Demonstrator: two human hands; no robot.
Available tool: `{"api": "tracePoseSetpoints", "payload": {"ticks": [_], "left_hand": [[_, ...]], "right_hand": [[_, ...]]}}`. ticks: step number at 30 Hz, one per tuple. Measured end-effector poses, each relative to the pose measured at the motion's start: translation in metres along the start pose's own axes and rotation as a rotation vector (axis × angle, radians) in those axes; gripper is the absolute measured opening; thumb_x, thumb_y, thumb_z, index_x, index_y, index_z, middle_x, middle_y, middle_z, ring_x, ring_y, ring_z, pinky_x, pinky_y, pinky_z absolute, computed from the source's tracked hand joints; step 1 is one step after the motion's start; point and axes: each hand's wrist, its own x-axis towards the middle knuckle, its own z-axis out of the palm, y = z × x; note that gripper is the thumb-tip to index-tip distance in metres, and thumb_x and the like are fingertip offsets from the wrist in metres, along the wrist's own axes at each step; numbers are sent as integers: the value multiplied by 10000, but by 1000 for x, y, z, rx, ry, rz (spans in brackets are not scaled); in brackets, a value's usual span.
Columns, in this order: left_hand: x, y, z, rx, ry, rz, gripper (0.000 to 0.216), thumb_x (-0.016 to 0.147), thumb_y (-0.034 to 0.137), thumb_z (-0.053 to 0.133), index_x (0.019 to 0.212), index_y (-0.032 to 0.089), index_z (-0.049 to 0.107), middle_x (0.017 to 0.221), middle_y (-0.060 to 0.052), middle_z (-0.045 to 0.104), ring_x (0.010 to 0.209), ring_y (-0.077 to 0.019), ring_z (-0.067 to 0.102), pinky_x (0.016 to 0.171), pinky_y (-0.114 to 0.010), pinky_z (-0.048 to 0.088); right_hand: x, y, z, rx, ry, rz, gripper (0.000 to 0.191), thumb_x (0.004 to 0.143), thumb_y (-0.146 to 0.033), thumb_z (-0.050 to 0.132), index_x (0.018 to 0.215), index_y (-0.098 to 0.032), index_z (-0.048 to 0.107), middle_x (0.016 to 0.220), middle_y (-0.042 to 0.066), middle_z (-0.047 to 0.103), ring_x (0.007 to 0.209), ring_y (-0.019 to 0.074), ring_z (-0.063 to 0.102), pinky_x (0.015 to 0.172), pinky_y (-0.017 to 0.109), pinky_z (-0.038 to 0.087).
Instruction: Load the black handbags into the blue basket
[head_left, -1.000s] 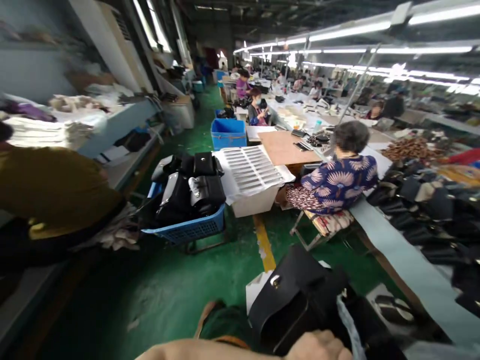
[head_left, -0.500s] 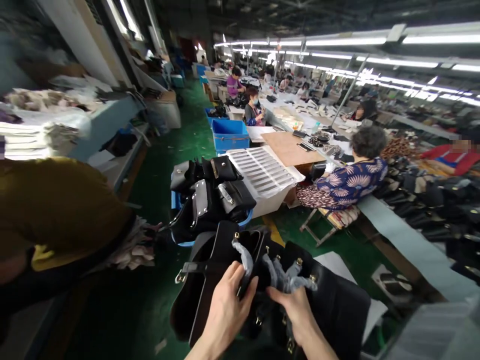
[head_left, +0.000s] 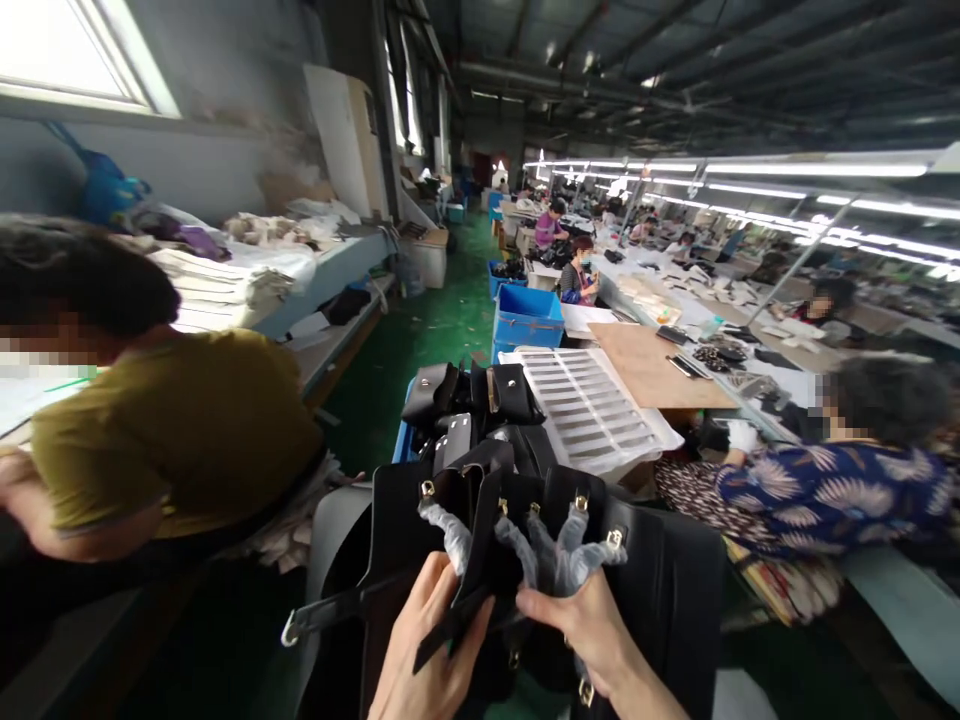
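Observation:
In the head view, my right hand [head_left: 600, 635] is closed around several plastic-wrapped handles [head_left: 564, 550] with gold-coloured hardware, which belong to black handbags [head_left: 675, 590] bunched together. My left hand [head_left: 420, 640] grips a black strap [head_left: 454, 630], its fingers also against one wrapped handle [head_left: 448, 532] of a black bag [head_left: 394, 510] on the left. From that bag a short strap with a metal hook [head_left: 289, 630] sticks out sideways. The bags hang in front of me, and their lower parts are out of view or dark.
Ahead, a blue basket [head_left: 403, 440] is heaped with black bags [head_left: 517, 392]. Beside it lies a white slatted tray [head_left: 592, 400], with blue crates [head_left: 529, 315] farther back. Workers sit close on my left [head_left: 210, 440] and right [head_left: 832, 480]. A green-floored aisle [head_left: 427, 335] runs ahead.
My view has turned left and tilted up. The held bags now overlap the heaped basket in view. A black strap end shows between my left thumb and fingers; both hands keep their hold.

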Motion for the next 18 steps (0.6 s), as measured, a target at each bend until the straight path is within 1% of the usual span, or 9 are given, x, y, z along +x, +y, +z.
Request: {"api": "tracePoseSetpoints", "payload": {"ticks": [3,5,6,7,9,12,15,17,18], "left_hand": [[52,-7,14,-3,-15,-72,402,899,333,646,1296,307,592,1276,-82,591,1140,-238,640,953,-344,581],[90,-13,19,-90,-2,-156,525,874,376,682,1379,303,560,1358,-92,565,1242,-273,590,1063,-398,517],[109,-19,19,-172,33,-212,571,861,403,697,1401,293,550,1352,-94,574,1230,-278,592,1067,-405,507],[128,-27,17,-267,96,-282,601,851,432,706,1411,282,547,1300,-88,606,1168,-266,618,1028,-388,524],[166,-52,4,-458,265,-448,631,843,487,704,1414,270,546,1064,-46,674,943,-200,650,846,-299,560],[219,-98,-32,-607,464,-604,608,821,540,710,1345,254,599,764,18,629,706,-127,564,627,-200,476],[277,-130,-75,-422,509,-574,532,837,569,679,1252,236,659,697,25,610,607,-107,499,520,-192,384],[325,-139,-95,-176,439,-441,459,897,564,605,1223,248,670,711,28,614,569,-99,476,497,-203,357],[352,-142,-99,-41,381,-339,398,925,544,569,1150,240,693,744,24,625,571,-94,483,515,-211,367]], "right_hand": [[61,-20,-28,-54,32,40,348,706,-309,887,1025,-242,763,1060,62,754,1033,276,687,992,418,514],[102,-37,-48,-71,63,55,352,681,-317,902,986,-216,757,1039,67,757,1019,267,688,989,400,511],[121,-46,-60,-68,92,55,385,667,-316,908,1004,-210,754,1070,73,755,1050,270,682,1012,398,498],[140,-54,-72,-56,129,58,432,656,-312,912,1042,-207,749,1111,81,749,1087,276,675,1039,404,483],[170,-71,-100,-1,231,76,500,640,-306,916,1094,-197,739,1155,103,741,1114,298,675,1065,439,471],[200,-88,-143,62,407,119,491,634,-328,915,1073,-184,751,1070,126,761,1022,330,714,1006,486,517],[209,-97,-175,34,596,78,465,567,-351,935,972,-191,773,991,137,771,961,356,727,901,473,577],[208,-99,-186,15,703,44,489,523,-350,942,960,-208,775,1007,138,769,995,378,717,853,461,603],[206,-100,-188,2,744,40,497,524,-352,937,974,-218,773,1029,135,767,1037,385,705,851,456,609]]}}
